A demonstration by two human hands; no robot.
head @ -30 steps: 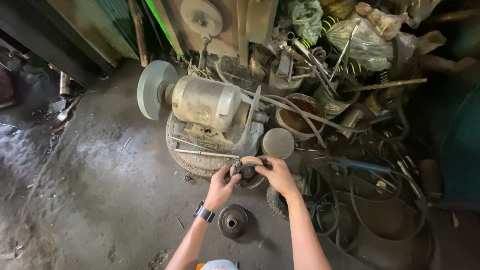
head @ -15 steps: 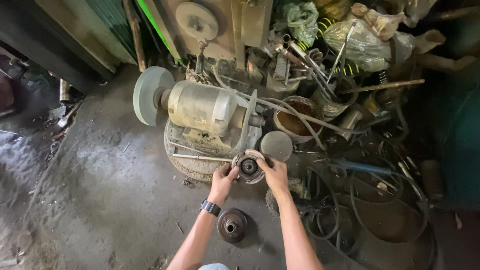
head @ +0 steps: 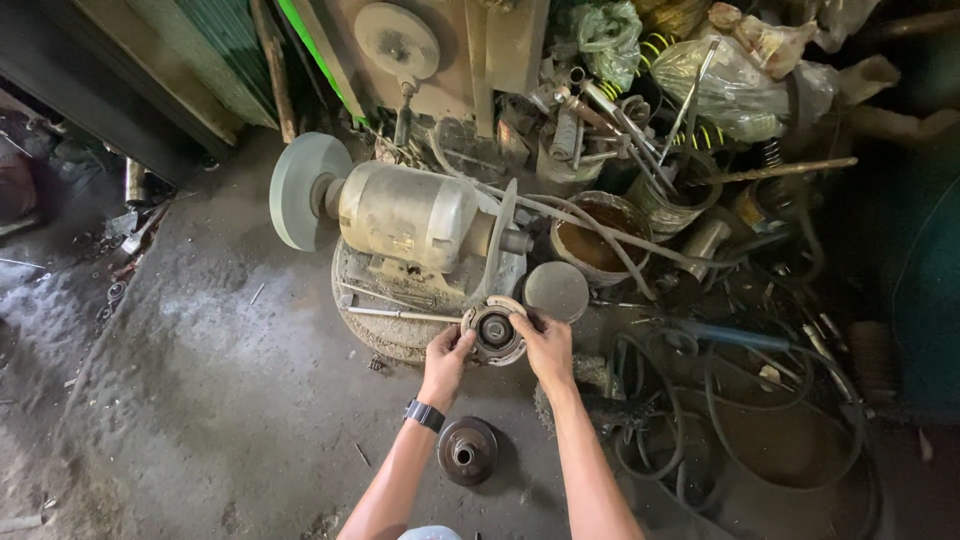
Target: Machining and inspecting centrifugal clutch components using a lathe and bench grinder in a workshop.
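Observation:
Both my hands hold a round metal part [head: 494, 331] with a dark hub in its middle, just in front of a bench grinder [head: 400, 215]. My left hand [head: 446, 356], with a dark watch on the wrist, grips its left edge. My right hand [head: 542, 347] grips its right edge. The grinder has a grey grinding wheel [head: 298, 190] on its left end and a thin disc [head: 499, 240] on its right end. A second round hub-shaped part [head: 467, 451] lies on the concrete floor between my forearms.
The grinder sits on a round metal base [head: 380, 320]. A rusty can [head: 594, 240] and a grey lid [head: 557, 290] stand to the right. Cables, belts and hoses [head: 740, 400] cover the floor at right. Scrap metal and plastic bags [head: 730, 80] are piled behind.
My hands have carried the round part up toward the grinder's right end. The view has shifted slightly, and the hub on the floor has stayed where it was.

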